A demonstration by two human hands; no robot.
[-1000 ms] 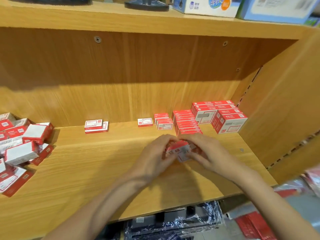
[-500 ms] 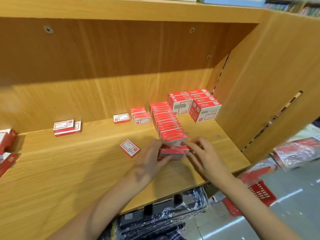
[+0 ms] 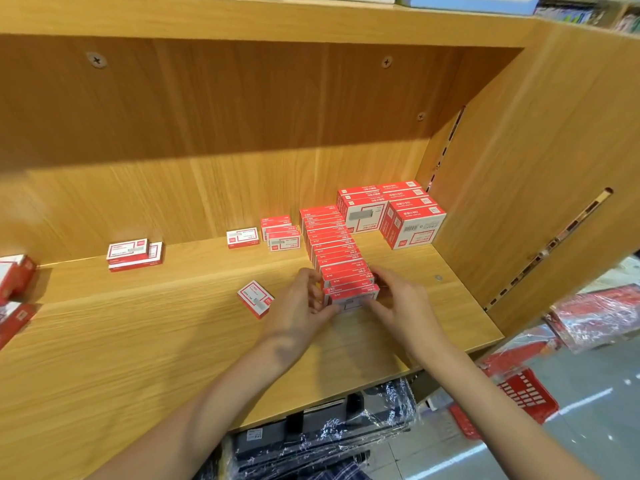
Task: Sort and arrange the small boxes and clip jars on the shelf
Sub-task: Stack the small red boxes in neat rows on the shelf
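Half a second earlier one small box (image 3: 353, 299) was gripped apart from the row (image 3: 332, 244); now it is pressed against the row's near end, right of shelf (image 3: 138, 341) centre, left hand (image 3: 301, 306) and right hand (image 3: 401, 303) fingers clamped on it. A stray box (image 3: 255, 297) remains unsorted to its left.

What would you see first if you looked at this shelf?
Two hands, the left hand and the right hand, hold the front box of a long row of red boxes near the shelf's right end. One small box lies alone just left of them.
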